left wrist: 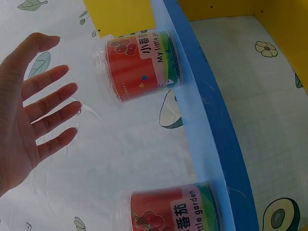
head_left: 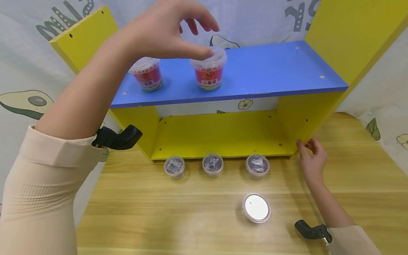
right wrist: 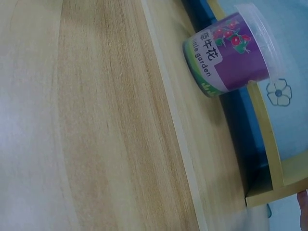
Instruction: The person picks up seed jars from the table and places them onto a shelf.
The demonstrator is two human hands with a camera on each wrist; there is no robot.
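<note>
My left hand (head_left: pixel 178 32) hovers over the blue shelf board (head_left: pixel 271 71), thumb and fingers spread around nothing. Just below its thumb stands a clear-lidded cup with a red tomato label (head_left: pixel 208 72); a gap separates hand and cup in the left wrist view, where the hand (left wrist: pixel 33 106) shows beside the cup (left wrist: pixel 139 67). A second tomato-label cup (head_left: pixel 148 76) stands to its left. Low on the right, my right hand (head_left: pixel 313 159) grips the front edge of the shelf unit's yellow side panel (head_left: pixel 313 117). Only a bit of its fingers (right wrist: pixel 303 207) shows in the right wrist view.
Three lidded cups (head_left: pixel 174 166) stand in a row along the yellow bottom board (head_left: pixel 216 134). A white-topped cup (head_left: pixel 256 208) is nearer on the wooden table (head_left: pixel 178 219). One cup with a purple label (right wrist: pixel 231 53) appears in the right wrist view. A patterned cloth hangs behind.
</note>
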